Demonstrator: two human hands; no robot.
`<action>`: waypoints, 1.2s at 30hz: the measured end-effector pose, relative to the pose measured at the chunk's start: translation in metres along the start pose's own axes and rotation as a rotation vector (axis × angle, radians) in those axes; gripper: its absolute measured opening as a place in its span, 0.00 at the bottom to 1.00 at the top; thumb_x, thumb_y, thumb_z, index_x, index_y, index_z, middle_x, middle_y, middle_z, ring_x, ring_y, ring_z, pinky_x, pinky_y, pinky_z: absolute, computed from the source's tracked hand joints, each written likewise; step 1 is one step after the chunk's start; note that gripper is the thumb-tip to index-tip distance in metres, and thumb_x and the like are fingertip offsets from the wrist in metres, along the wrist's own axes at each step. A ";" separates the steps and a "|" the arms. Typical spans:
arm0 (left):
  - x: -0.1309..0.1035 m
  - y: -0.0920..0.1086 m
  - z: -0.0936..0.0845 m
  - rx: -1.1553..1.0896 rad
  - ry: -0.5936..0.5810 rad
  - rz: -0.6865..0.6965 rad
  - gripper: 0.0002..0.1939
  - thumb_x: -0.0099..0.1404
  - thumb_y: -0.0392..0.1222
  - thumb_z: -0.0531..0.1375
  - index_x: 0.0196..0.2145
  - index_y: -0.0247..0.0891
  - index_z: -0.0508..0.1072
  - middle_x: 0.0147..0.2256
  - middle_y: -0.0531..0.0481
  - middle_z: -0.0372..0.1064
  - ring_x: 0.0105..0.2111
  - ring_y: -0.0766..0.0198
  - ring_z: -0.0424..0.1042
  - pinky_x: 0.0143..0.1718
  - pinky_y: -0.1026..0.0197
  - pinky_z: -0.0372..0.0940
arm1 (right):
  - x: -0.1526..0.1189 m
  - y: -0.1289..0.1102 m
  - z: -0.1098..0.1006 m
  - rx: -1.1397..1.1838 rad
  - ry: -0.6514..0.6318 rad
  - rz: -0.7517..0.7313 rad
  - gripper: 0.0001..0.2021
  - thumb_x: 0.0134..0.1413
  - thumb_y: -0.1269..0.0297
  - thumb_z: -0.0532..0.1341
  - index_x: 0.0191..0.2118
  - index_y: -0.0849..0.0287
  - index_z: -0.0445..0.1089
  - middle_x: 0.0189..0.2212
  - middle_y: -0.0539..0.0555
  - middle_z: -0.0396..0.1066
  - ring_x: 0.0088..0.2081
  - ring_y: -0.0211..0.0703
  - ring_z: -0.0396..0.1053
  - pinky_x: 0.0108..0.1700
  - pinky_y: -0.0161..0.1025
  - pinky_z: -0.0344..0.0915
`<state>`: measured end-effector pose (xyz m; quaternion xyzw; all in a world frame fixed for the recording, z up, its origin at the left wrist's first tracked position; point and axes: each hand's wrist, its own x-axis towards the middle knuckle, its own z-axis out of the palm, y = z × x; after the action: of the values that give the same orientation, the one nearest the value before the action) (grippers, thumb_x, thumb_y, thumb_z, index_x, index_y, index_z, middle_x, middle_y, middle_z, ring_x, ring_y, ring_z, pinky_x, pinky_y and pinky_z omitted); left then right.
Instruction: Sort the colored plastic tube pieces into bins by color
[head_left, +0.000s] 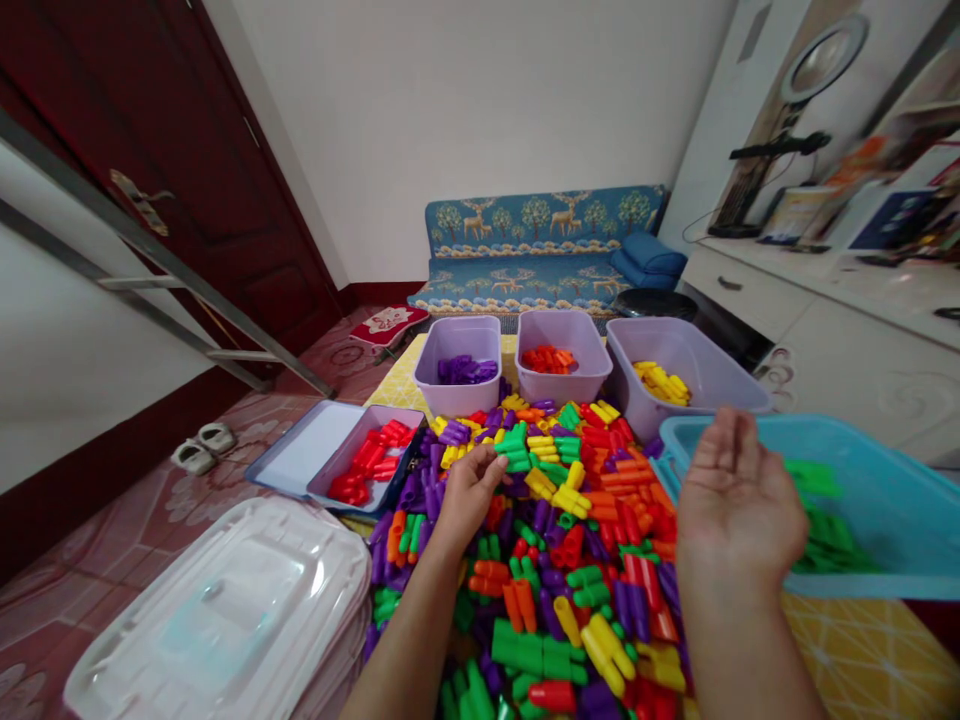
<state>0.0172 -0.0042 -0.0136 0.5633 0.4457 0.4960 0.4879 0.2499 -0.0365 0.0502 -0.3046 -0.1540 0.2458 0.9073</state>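
Note:
A wide heap of plastic bullet-shaped toy pieces [540, 520] in green, purple, red, orange and yellow covers the table. My left hand [469, 490] reaches over its far half, thumb and fingers closed on a green toy piece [514, 448]. On the right, my right hand [739, 490] is raised with the palm showing and the fingers stretched out, holding nothing. It is in front of the near left part of a blue bin [900, 470], which has green pieces [829, 525] inside.
Along the far edge stand lilac bins with purple pieces [466, 370], orange pieces [549, 360] and yellow pieces [661, 383]. At left, a box [322, 480] holds red pieces [371, 462]. Stacked white lids [225, 610] lie near front left. A metal ladder [180, 265] leans beyond.

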 end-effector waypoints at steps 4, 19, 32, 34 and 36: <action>-0.002 0.001 -0.001 0.014 -0.020 0.005 0.18 0.61 0.55 0.59 0.28 0.35 0.69 0.23 0.53 0.65 0.25 0.66 0.66 0.29 0.65 0.61 | -0.003 0.008 -0.002 -0.130 -0.096 0.186 0.07 0.54 0.61 0.59 0.37 0.56 0.69 0.38 0.52 0.73 0.38 0.38 0.73 0.40 0.38 0.69; -0.008 0.007 0.000 0.191 -0.131 0.133 0.12 0.59 0.47 0.63 0.31 0.34 0.77 0.28 0.49 0.74 0.30 0.62 0.70 0.34 0.64 0.63 | -0.064 0.040 0.010 -1.117 -1.143 0.191 0.09 0.47 0.69 0.60 0.37 0.57 0.73 0.32 0.53 0.76 0.34 0.45 0.73 0.38 0.41 0.67; -0.006 0.005 0.000 0.473 0.155 0.390 0.08 0.65 0.42 0.58 0.35 0.38 0.76 0.37 0.46 0.74 0.41 0.59 0.72 0.47 0.57 0.64 | -0.014 0.007 0.005 -0.078 -0.077 0.065 0.15 0.60 0.50 0.50 0.40 0.54 0.65 0.53 0.57 0.68 0.51 0.45 0.71 0.53 0.48 0.65; -0.006 0.004 -0.001 0.588 0.183 0.390 0.11 0.64 0.45 0.59 0.41 0.40 0.76 0.42 0.44 0.74 0.46 0.56 0.70 0.51 0.52 0.62 | -0.014 0.017 0.001 -0.237 -0.188 0.152 0.16 0.57 0.50 0.54 0.43 0.56 0.66 0.50 0.58 0.71 0.49 0.48 0.72 0.51 0.50 0.66; -0.007 0.002 -0.002 0.705 0.169 0.344 0.16 0.62 0.50 0.61 0.45 0.40 0.75 0.46 0.42 0.73 0.48 0.51 0.69 0.52 0.48 0.61 | -0.017 0.030 -0.004 -0.489 -0.379 0.199 0.18 0.54 0.52 0.59 0.45 0.58 0.67 0.46 0.60 0.73 0.48 0.49 0.72 0.51 0.51 0.66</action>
<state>0.0144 -0.0108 -0.0120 0.7199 0.5261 0.4317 0.1363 0.2270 -0.0262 0.0260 -0.4761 -0.3440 0.3414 0.7338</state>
